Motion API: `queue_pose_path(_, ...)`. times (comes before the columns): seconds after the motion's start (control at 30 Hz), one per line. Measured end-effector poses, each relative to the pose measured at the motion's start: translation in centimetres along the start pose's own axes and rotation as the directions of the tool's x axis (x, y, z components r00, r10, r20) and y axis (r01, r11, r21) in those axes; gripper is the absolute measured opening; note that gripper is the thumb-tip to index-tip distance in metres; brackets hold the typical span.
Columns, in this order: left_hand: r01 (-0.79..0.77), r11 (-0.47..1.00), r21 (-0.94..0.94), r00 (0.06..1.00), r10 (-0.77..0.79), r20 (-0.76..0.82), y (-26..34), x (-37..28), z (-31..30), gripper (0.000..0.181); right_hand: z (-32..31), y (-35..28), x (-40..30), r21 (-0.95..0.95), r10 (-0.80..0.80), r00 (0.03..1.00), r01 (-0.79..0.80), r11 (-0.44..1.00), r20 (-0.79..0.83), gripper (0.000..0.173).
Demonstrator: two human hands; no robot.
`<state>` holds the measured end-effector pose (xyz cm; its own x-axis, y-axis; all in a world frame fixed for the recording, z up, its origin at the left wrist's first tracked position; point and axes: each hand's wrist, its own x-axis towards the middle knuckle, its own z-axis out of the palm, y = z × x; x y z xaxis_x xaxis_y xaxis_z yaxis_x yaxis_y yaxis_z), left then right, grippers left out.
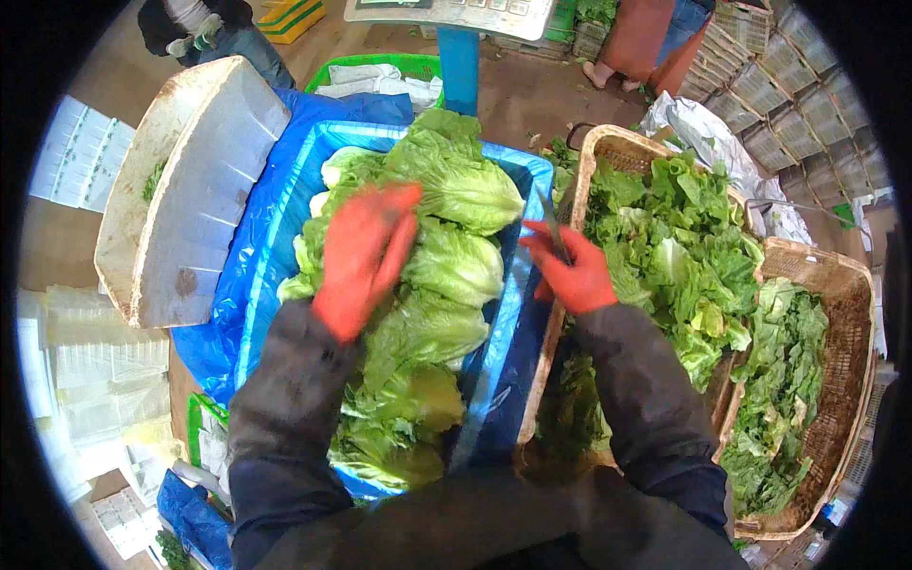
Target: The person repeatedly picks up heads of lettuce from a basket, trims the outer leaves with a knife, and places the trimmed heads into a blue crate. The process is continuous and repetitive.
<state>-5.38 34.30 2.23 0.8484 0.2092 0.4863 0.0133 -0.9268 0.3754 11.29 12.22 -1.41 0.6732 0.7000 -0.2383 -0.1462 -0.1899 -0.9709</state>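
My left hand (367,249), in an orange-red rubber glove, is blurred above the lettuces at the left of the box. Its thumb stands off from the fingers, and nothing shows in its grasp. Heads of green lettuce (456,256) lie in rows in a box lined with blue plastic film (274,235), their pale stem ends toward the sides. My right hand (573,267), gloved alike, grips a knife (553,224) over the gap between the box and a plastic crate. The blade points up and away from me; the handle is hidden in my palm.
Right of the box, a dirty crate (595,153) holds loose lettuce leaves (684,249); another leafy crate (851,399) stands beyond. A foam box (192,206) leans at the left. A scale (456,14) on a blue post (457,68) stands ahead. Two people are farther off.
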Motion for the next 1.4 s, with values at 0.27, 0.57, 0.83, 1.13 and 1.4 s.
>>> queue_pose_path(0.27, -0.313, 0.786, 0.534, 0.764, -0.126, 0.633, 8.4, -6.7, 8.6, 0.027, 2.7, 1.0, -4.4, 0.172, 0.117, 0.979, -0.146, 0.974, 0.165, 0.033)
queue_pose_path(0.57, -0.188, 0.979, 0.077, 0.82, 0.114, 0.561, 7.5, -6.7, 1.0, 0.071, 2.9, 0.0, -3.1, -0.117, 0.017, 0.994, -0.005, 0.993, 0.104, 0.031)
queue_pose_path(0.83, -0.132, 0.987, -0.095, 0.858, 0.162, 0.488, 5.5, -7.8, 4.4, 0.059, 9.3, -1.4, 3.0, -0.398, -0.026, 0.914, 0.201, 0.895, 0.405, 0.038)
queue_pose_path(1.13, -0.016, 0.999, -0.03, 0.819, 0.03, 0.574, 7.7, -15.1, -3.7, 0.073, 12.4, -2.5, 0.9, -0.609, -0.197, 0.824, 0.533, 0.588, 0.531, 0.041)
queue_pose_path(1.4, -0.143, 0.979, -0.147, 0.726, 0.205, 0.656, 3.7, -16.1, -2.7, 0.091, 14.7, 0.0, 4.3, -0.74, 0.058, 0.843, 0.435, 0.513, 0.535, 0.062)
